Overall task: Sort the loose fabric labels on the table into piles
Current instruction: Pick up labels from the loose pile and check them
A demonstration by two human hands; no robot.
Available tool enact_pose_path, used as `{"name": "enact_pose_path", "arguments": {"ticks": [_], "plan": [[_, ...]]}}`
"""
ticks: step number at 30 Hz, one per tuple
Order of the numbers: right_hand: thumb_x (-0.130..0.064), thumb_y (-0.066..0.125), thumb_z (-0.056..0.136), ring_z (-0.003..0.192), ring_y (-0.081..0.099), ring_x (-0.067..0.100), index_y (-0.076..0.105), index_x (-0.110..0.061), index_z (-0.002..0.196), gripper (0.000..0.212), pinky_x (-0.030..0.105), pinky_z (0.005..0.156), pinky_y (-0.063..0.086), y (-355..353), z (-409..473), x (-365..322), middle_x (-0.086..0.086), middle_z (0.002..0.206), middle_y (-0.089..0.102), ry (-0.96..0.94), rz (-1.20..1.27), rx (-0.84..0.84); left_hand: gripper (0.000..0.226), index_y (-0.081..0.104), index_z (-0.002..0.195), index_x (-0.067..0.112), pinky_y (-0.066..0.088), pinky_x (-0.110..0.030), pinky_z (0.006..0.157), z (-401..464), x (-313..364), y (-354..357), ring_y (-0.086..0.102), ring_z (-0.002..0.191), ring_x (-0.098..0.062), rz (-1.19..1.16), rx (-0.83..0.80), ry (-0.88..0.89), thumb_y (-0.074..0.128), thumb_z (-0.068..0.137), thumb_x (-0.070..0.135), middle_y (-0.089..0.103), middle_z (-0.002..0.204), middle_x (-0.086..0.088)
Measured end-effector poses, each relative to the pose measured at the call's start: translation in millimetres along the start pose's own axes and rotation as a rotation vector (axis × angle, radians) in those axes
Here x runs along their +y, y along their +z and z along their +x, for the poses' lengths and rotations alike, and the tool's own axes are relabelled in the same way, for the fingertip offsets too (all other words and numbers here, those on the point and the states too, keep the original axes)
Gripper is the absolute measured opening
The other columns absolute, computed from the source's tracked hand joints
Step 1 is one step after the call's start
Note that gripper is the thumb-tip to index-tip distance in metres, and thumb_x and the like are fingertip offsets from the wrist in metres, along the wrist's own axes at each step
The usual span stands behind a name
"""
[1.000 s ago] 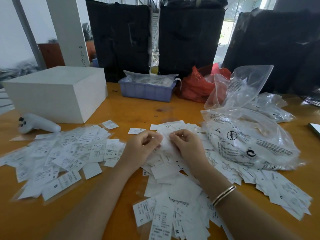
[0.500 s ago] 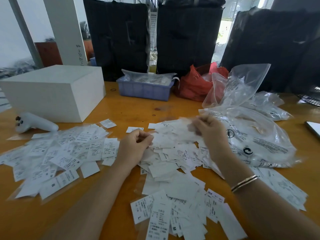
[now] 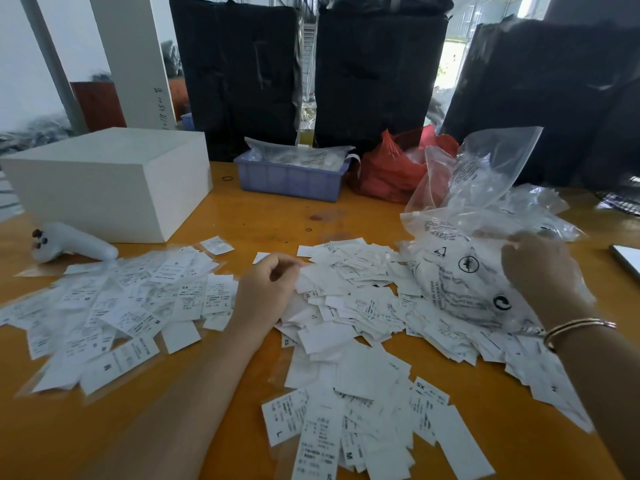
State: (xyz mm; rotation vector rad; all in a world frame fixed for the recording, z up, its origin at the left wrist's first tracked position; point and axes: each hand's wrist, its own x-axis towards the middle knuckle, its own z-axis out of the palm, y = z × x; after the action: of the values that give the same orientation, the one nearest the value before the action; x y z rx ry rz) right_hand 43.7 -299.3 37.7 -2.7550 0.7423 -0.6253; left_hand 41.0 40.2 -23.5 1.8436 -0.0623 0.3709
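Fingers of the left hand [image 3: 268,289] are curled inward with the thumb meeting the fingertips at the left edge of the middle heap of white printed fabric labels [image 3: 349,292]; whether a label sits in that pinch I cannot tell. The right hand [image 3: 540,268] lies over the top of the crumpled clear plastic bag with black printing [image 3: 460,271], fingers bent down onto the film and pressing on it; a thin gold-coloured bangle [image 3: 578,329] circles that wrist.

Labels cover much of the orange wooden table [image 3: 263,216]. One spread of white labels in clear sleeves [image 3: 114,306] lies toward the left edge, another heap [image 3: 367,420] runs down to the near edge between the forearms, and a further band [image 3: 519,358] trails from under the clear bag toward the right edge. A few single labels lie apart just beyond the left spread.

A large white rectangular box [image 3: 114,181] stands at the far left of the table, with a white handheld controller [image 3: 72,244] lying just in front of it. Along the far edge sit a pale blue plastic tray [image 3: 291,180] filled with clear packets and, beside it, a red plastic bag [image 3: 391,171]. Tall black wrapped bundles [image 3: 377,77] stand behind the table.
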Motion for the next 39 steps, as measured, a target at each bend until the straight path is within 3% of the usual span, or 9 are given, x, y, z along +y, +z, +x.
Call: {"name": "enact_pose_path", "arguments": {"ticks": [4,7,10,17,22,26,31,34,39], "plan": [[-0.007,0.05,0.091,0.111,0.048,0.031,0.065,-0.01,0.111,0.026,0.041,0.097,0.038,-2.3,-23.4,-51.3,0.014,0.12,0.051,-0.38,0.242,0.322,0.013,0.059,0.086,0.024,0.052,-0.018,0.061,3.6,2.4,-2.1,0.067,0.079,-0.007,-0.111,0.104,-0.062,0.051,0.094,0.018,0.069,0.088,0.007],[-0.011,0.05,0.093,0.1,0.053,0.015,0.068,-0.018,0.107,0.024,0.022,0.087,0.039,14.6,-53.9,-102.7,0.0,0.113,0.06,-0.719,0.335,-0.002,0.009,0.056,0.086,0.026,0.049,-0.015,0.056,6.4,4.7,-3.4,0.068,0.073,-0.006,-0.117,0.154,-0.102,0.059,0.091,0.019,0.069,0.088,0.005],[-0.025,0.049,0.095,0.121,0.046,0.014,0.057,-0.026,0.126,0.032,0.032,0.103,0.036,46.3,-82.0,-137.2,-0.006,0.132,0.054,-0.907,0.132,-0.372,0.009,0.058,0.084,0.033,0.046,-0.018,0.059,6.1,3.5,-6.7,0.061,0.08,-0.007,-0.072,0.197,-0.102,0.066,0.086,0.031,0.064,0.087,0.011],[-0.037,0.04,0.099,0.115,0.051,0.017,0.058,-0.025,0.127,0.036,0.034,0.095,0.036,64.4,-88.8,-145.6,-0.004,0.127,0.059,-0.958,0.007,-0.398,0.016,0.069,0.086,0.027,0.044,-0.019,0.057,5.9,2.9,-6.2,0.056,0.07,-0.009,-0.099,0.206,-0.08,0.063,0.086,0.042,0.061,0.07,0.006],[-0.042,0.047,0.094,0.119,0.049,0.017,0.055,-0.024,0.129,0.04,0.033,0.1,0.037,64.6,-97.1,-137.5,-0.004,0.132,0.056,-0.899,0.132,-0.447,0.025,0.069,0.105,0.024,0.047,-0.022,0.066,4.7,3.5,-3.4,0.059,0.087,-0.01,-0.141,0.134,-0.106,0.056,0.091,0.04,0.066,0.092,0.007],[-0.031,0.04,0.1,0.111,0.055,0.018,0.059,-0.021,0.125,0.033,0.028,0.092,0.041,63.6,-103.0,-137.9,-0.001,0.123,0.063,-0.938,0.162,-0.374,0.006,0.064,0.088,0.028,0.052,-0.014,0.062,3.9,4.2,-4.1,0.066,0.08,-0.003,-0.154,0.102,-0.066,0.06,0.091,0.024,0.07,0.079,0.014],[-0.024,0.044,0.099,0.07,0.054,0.01,0.061,-0.023,0.094,0.018,0.015,0.055,0.04,61.9,-108.2,-127.1,-0.008,0.082,0.062,-0.461,0.791,-0.235,0.009,0.062,0.085,0.026,0.047,-0.006,0.054,0.3,6.9,-3.9,0.065,0.07,0.005,-0.141,0.06,-0.008,0.068,0.083,0.033,0.07,0.072,0.016],[-0.022,0.05,0.097,0.06,0.053,0.013,0.056,-0.027,0.084,0.015,0.017,0.043,0.043,60.0,-110.4,-119.4,0.0,0.08,0.062,-0.187,1.109,-0.291,0.008,0.065,0.083,0.028,0.044,-0.004,0.056,-2.0,7.1,-2.5,0.06,0.066,0.008,-0.118,-0.01,0.035,0.065,0.085,0.036,0.067,0.071,0.022],[-0.014,0.06,0.091,0.072,0.058,0.001,0.055,-0.03,0.081,0.019,0.014,0.063,0.049,57.6,-113.5,-110.4,-0.009,0.082,0.064,-0.316,1.067,-0.182,0.011,0.065,0.087,0.032,0.046,-0.007,0.059,-3.1,4.9,0.1,0.056,0.066,0.009,-0.107,-0.091,0.038,0.058,0.092,0.026,0.063,0.069,0.019]]}}
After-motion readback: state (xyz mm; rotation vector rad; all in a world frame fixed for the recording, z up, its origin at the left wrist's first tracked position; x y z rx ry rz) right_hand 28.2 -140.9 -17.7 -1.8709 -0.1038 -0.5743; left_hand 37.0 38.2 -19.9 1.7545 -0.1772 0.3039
